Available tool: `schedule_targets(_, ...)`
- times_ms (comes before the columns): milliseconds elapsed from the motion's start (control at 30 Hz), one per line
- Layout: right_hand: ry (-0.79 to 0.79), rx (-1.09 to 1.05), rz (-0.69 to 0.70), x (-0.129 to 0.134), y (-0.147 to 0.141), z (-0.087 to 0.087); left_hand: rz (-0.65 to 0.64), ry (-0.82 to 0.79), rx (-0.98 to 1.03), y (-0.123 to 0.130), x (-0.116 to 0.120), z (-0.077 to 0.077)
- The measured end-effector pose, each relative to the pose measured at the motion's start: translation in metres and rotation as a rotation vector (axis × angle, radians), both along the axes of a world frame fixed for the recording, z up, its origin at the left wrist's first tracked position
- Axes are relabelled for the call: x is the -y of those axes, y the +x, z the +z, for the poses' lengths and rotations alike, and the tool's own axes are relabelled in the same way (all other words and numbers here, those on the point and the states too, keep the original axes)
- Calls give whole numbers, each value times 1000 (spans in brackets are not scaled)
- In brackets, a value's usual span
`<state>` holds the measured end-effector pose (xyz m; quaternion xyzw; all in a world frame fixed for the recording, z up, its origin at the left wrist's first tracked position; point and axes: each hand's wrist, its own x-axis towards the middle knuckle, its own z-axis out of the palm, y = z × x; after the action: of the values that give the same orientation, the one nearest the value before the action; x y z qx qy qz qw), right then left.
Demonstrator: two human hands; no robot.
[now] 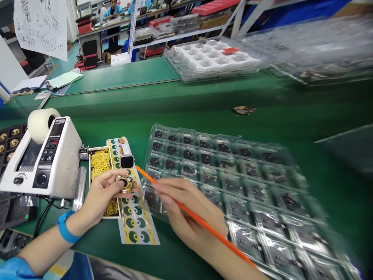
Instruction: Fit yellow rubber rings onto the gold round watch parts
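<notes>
Behind your workplace, a workroom recedes with shelving and a person in blue near the far end; a sheet of handwritten paper hangs at the upper left; your green table spreads across the foreground, with clear plastic trays stacked along its raised back ledge, a white tray beside them.

Your left hand, with a blue band at the wrist, pinches a round gold part between thumb and fingers, raised over a sticker sheet; your right hand is closed around a thin orange stick, whose tip points up and left, just beside the gold part; you cannot tell from here whether the two touch.

Beyond the gold part is a small device with a dark screen; left of the sheet stands a narrow box with yellow pieces inside, partly behind your left hand; next to that is a white tape dispenser carrying a roll of tape; to your right lies a large clear tray with dark parts in its pockets, slightly blurred; a lone metallic piece rests farther back.
</notes>
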<state>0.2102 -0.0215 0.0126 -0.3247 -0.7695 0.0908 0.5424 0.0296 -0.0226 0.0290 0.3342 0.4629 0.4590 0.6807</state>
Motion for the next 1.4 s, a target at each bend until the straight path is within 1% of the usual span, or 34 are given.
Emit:
schedule_targets(100, -81, -156, -41, -3, 0, -1, -31, 41, -15, 0, 1, 1)
schedule_targets(167, -121, -200, -36, -6, -1, -3, -64, 67, -14, 1, 2, 1)
schedule_targets(267, -133, -226, -50, -8, -2, -5, -101, 80, -29, 1, 3, 2)
schedule_targets(433, -140, -229, -51, -7, -1, -6, -83, 114, -94, 1, 2, 2)
schedule_targets(600, -159, -166, 5, -5, -1, -4, -67, 133, -177, 3, 4, 0)
schedule_targets(667, -163, -105, -5, -4, -1, -3, -51, 132, -233, 4, 5, -1)
schedule_targets(767, -140, -29, -29, -1, -3, -1, -25, 121, -303, 4, 6, -1)
schedule_targets(833, -114, -7, 10, 1, -7, -2, -12, 128, -318, 4, 6, -1)
schedule_targets(900, -66, 41, 34, 4, -12, -6, -2, 163, -326, 5, 6, -2)
schedule_targets(1000, -13, 119, -25, 6, -19, -12, -10, 249, -391, 7, 10, -3)
schedule_targets(1133, -95, 114, -73, 6, -21, -15, -69, 363, -529, 9, 16, -9)
schedule_targets(1233, -161, 79, -102, 6, -21, -16, -115, 435, -558, 9, 19, -14)
schedule_targets(1400, -294, 40, -129, 5, -22, -20, -181, 461, -583, 7, 19, -18)
